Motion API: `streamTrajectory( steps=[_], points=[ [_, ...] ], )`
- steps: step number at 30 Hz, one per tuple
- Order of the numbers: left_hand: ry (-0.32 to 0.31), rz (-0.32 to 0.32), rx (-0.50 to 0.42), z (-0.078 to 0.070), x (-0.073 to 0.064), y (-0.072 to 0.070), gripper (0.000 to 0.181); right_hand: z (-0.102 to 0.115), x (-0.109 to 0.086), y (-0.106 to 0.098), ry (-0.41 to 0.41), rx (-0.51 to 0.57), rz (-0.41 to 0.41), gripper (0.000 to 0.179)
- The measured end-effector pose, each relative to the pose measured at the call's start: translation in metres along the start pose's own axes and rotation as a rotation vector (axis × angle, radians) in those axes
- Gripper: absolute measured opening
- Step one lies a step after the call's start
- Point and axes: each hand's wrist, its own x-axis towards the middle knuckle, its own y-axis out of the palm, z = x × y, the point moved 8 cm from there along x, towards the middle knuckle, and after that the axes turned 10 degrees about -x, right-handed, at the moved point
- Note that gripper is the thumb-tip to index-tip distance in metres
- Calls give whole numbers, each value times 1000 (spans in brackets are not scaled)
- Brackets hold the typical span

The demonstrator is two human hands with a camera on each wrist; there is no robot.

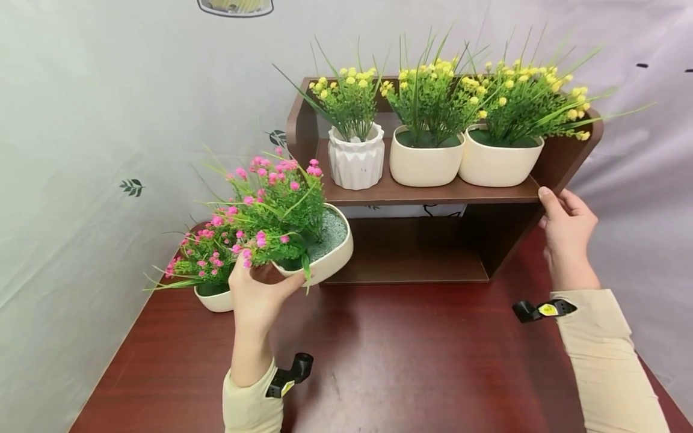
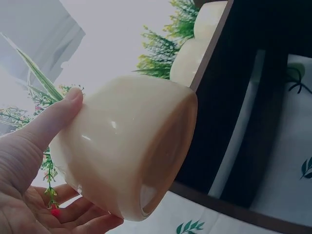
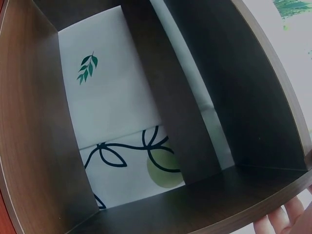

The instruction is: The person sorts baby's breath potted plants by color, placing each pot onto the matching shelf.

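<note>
My left hand (image 1: 258,294) grips a cream pot of pink flowers (image 1: 330,261), thumb on one side and fingers on the other. The pot is tilted, left of the brown wooden shelf (image 1: 411,195), its flowers leaning left; its underside shows in the left wrist view. My right hand (image 1: 569,231) holds the shelf's right side panel near the upper board, thumb in front; its fingertips (image 3: 279,220) show at the panel's edge in the right wrist view. On the upper board stand a white ribbed pot (image 1: 357,159) and two cream pots, one in the middle (image 1: 426,165) and one at right (image 1: 500,163), all with yellow flowers.
A second pot of pink flowers (image 1: 215,299) stands on the dark red table (image 1: 411,355), behind my left hand. The shelf's lower compartment (image 1: 406,249) has a partly open back. A pale patterned cloth (image 1: 135,90) hangs behind and beside the table.
</note>
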Motion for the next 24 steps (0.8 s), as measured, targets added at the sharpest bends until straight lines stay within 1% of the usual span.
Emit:
streamTrajectory(
  steps=[5, 8, 9, 12, 14, 15, 16, 18, 24],
  points=[
    [-23, 42, -28, 7, -1, 10, 72, -1, 0, -1, -3, -5, -5, 11],
    [-20, 71, -30, 9, -1, 16, 70, 0, 1, -1, -9, -4, -4, 11],
    [-19, 83, -24, 10, -1, 18, 69, 0, 1, -1, -11, -2, -3, 11],
    [0, 114, 32, 11, -3, 24, 69, 0, 1, -2, -14, 3, -5, 11],
    [7, 137, 34, 12, -5, 29, 72, 0, 1, -2, -19, 1, -7, 10],
    [12, 141, 54, 13, -5, 32, 72, 1, 1, -2, -20, 1, -7, 9],
    [12, 147, 54, 14, -6, 34, 74, 1, 1, -2, -23, -1, -8, 9],
    [1, 161, 33, 16, -8, 39, 76, 2, 0, -2, -30, -3, -7, 8],
    [-43, 241, -153, 26, -13, 61, 82, 2, -1, 0, -36, -4, 0, 9]
  ],
)
